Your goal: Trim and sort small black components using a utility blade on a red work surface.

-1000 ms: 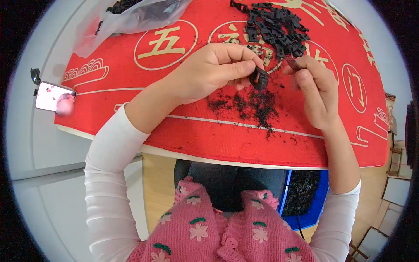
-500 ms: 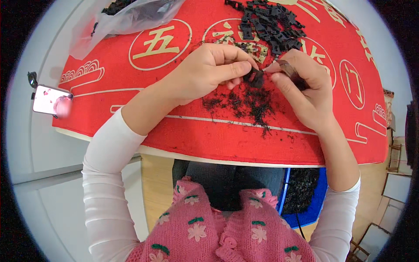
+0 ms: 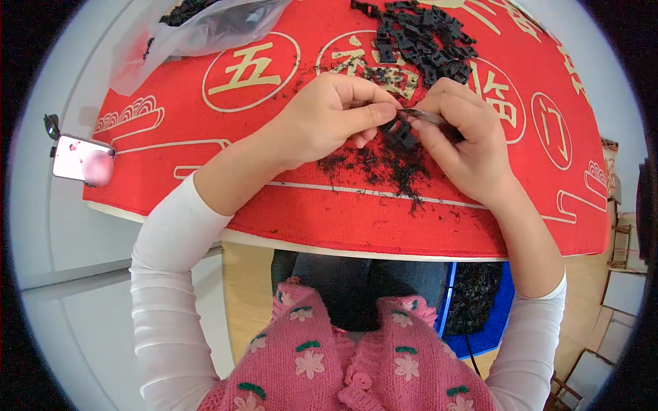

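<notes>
Pinched between thumb and fingers of my left hand (image 3: 336, 120) is a small black plastic part (image 3: 403, 131), partly covered by the fingertips. My right hand (image 3: 469, 133) is closed round a slim, dark metal hand tool (image 3: 426, 117); its narrow tip meets the part at my left fingertips. Whether it is a blade or tweezers I cannot tell. Under both hands, thin black scraps (image 3: 404, 171) lie scattered on the red tablecloth (image 3: 329, 222). Just beyond my hands sits a pile of similar black plastic parts (image 3: 432, 41).
A translucent plastic bag (image 3: 226, 27) with black pieces in it lies at the far left. Beside the table's left edge is a phone (image 3: 74, 157) with a lit screen. Below the table edge, right of my lap, a blue bin (image 3: 500, 308) holds black material.
My right hand has shifted slightly left and turned, bringing more of the metal tool into sight. The black part has tilted a little downward in my left hand.
</notes>
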### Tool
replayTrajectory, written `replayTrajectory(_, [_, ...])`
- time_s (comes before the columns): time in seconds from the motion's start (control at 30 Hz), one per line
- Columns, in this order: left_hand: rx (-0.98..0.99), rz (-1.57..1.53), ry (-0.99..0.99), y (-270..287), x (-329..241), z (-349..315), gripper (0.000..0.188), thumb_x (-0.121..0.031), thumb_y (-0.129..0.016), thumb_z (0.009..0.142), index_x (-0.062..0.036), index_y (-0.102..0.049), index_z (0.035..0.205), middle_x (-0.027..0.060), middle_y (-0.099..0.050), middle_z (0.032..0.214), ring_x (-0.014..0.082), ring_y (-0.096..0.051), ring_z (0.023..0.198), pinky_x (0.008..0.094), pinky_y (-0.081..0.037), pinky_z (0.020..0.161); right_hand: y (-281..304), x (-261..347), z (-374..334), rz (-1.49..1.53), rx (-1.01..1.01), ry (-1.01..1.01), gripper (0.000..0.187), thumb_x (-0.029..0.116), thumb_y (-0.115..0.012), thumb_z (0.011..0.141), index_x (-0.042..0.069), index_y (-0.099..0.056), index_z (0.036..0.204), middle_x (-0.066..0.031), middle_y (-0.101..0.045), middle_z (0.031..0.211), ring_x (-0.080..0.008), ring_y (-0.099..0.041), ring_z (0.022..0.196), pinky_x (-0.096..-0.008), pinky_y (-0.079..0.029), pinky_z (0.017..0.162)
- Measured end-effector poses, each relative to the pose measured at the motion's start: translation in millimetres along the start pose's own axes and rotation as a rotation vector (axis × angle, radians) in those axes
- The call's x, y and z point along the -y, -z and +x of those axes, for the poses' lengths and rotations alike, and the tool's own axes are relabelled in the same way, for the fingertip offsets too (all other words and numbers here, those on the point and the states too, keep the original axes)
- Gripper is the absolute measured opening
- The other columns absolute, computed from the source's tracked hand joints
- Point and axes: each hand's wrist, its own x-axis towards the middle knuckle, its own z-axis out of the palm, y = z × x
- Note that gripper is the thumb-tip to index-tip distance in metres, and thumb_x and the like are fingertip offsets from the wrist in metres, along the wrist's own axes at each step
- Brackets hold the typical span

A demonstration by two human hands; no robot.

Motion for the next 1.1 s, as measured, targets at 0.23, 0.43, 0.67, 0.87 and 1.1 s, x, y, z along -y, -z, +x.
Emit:
replayTrajectory(0.23, [-0.013,0.029,-0.025,0,-6,-3,0.015,-0.006,-0.056,0.089,0.0007,-0.065,0.099,0.0016,-0.056,0.066,0.0065,-0.048,0.058,0.0173,-0.04,0.053,5,-1,1,-0.031,-0.119,-0.167,0.003,0.002,-0.06,0.078,0.002,-0.058,0.077,-0.004,-0.052,0.068,-0.0157,-0.043,0.057,-0.0263,-0.037,0.054])
replayTrajectory(0.43, [-0.07,0.133,-0.084,-1,-4,-4,0.015,-0.007,-0.057,0.089,0.0001,-0.065,0.1,0.0014,-0.057,0.068,0.0064,-0.049,0.059,0.017,-0.041,0.054,9,-2,-1,0.078,-0.104,-0.299,0.007,0.006,-0.059,0.082,0.002,-0.058,0.076,-0.0006,-0.051,0.065,-0.0111,-0.041,0.058,-0.0241,-0.036,0.054])
replayTrajectory(0.67, [-0.063,0.115,-0.104,-2,-4,-3,0.021,-0.003,-0.06,0.086,0.0011,-0.061,0.107,0.0048,-0.062,0.08,0.0085,-0.054,0.062,0.0177,-0.045,0.059,6,-4,-5,0.186,-0.022,-0.278,0.006,0.006,-0.062,0.08,0.002,-0.06,0.078,0.0001,-0.052,0.066,-0.0093,-0.041,0.057,-0.0226,-0.034,0.052])
replayTrajectory(0.87, [-0.091,0.103,-0.256,-1,2,-3,0.03,0.001,-0.064,0.083,0.0027,-0.056,0.112,0.0103,-0.064,0.097,0.0131,-0.061,0.072,0.0209,-0.051,0.068,11,7,-3,0.239,0.013,-0.394,0.008,0.006,-0.066,0.076,0.002,-0.064,0.082,0.0007,-0.054,0.066,-0.008,-0.041,0.056,-0.0213,-0.035,0.052])
replayTrajectory(1.1, [-0.073,-0.011,-0.24,0,-1,-3,0.028,0.001,-0.063,0.084,0.0033,-0.056,0.111,0.0135,-0.064,0.101,0.0173,-0.065,0.081,0.0227,-0.053,0.071,13,4,-3,0.229,-0.05,-0.407,0.013,0.005,-0.068,0.075,0.001,-0.067,0.087,0.0016,-0.054,0.064,-0.0068,-0.041,0.055,-0.0195,-0.035,0.051])
